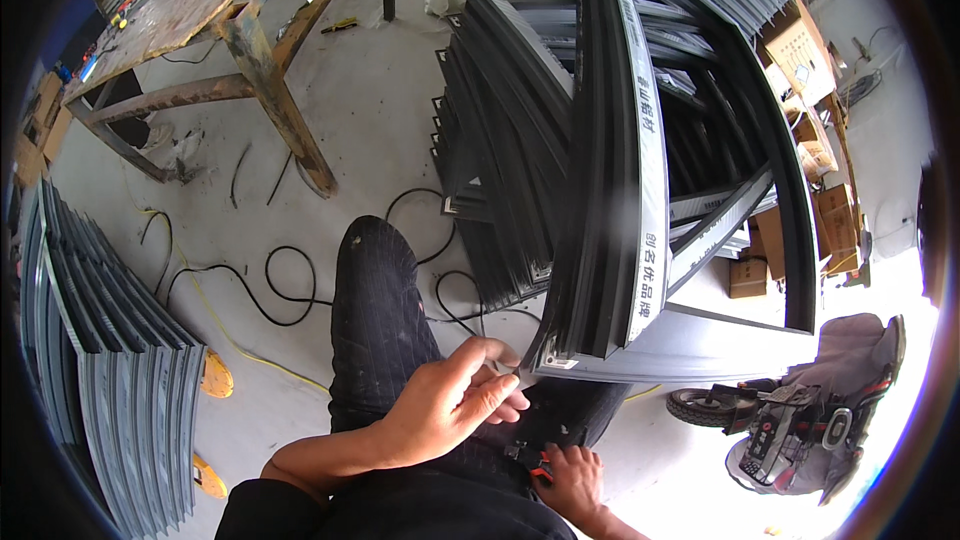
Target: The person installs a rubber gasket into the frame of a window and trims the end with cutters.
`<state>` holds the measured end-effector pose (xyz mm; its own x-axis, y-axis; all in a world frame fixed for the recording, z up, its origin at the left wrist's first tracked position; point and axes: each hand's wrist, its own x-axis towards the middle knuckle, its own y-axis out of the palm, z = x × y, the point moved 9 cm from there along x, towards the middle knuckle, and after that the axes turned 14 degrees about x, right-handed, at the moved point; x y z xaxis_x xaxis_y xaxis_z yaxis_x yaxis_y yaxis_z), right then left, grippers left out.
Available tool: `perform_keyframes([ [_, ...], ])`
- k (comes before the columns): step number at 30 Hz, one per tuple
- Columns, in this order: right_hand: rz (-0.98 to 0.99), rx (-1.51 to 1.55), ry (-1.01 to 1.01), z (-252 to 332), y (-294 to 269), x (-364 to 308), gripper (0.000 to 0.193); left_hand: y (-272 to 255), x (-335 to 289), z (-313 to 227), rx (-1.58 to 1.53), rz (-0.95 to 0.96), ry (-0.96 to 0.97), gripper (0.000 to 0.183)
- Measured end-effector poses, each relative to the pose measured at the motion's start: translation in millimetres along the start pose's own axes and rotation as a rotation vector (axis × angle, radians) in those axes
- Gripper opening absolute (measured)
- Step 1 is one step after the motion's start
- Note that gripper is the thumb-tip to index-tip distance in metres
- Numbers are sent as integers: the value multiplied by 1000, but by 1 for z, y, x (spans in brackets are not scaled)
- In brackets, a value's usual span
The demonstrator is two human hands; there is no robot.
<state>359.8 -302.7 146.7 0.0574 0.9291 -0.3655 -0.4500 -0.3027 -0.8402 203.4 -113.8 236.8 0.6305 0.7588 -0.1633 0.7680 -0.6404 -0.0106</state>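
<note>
A dark grey metal frame (pixel 590 240) with a printed white strip stands tilted in front of me, its near corner over my right thigh. Close beside that corner is my left hand (pixel 455 395), its fingers curled and the thumb bent toward them. Anything pinched there is too small or hidden to make out. My right hand (pixel 572 480) is low at my lap, closed around a hand tool (pixel 544 465) with a red and black handle. The tool's dark head points left, and its exact kind is unclear.
More dark frames (pixel 490 140) are stacked behind the near one. Another stack of profiles (pixel 130 370) stands at left. Black cable (pixel 270 280) loops over the floor. A rusty-legged table (pixel 180 0) is far left; cardboard boxes (pixel 840 225) and a scooter (pixel 800 420) are at right.
</note>
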Motion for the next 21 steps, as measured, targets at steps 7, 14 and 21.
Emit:
perform_keyframes([
  [7, 16, 80, -78, 12, -20, -4, 56, 19, -1, 7, -273, 89, -75, 14],
  [14, -261, 773, -461, 95, -86, 52, 52, 27, 1, 8, -424, -41, -13, 14],
  [21, -88, 1479, -247, 92, -38, 61, 29, -8, 11, -13, 130, -285, 139, 20],
])
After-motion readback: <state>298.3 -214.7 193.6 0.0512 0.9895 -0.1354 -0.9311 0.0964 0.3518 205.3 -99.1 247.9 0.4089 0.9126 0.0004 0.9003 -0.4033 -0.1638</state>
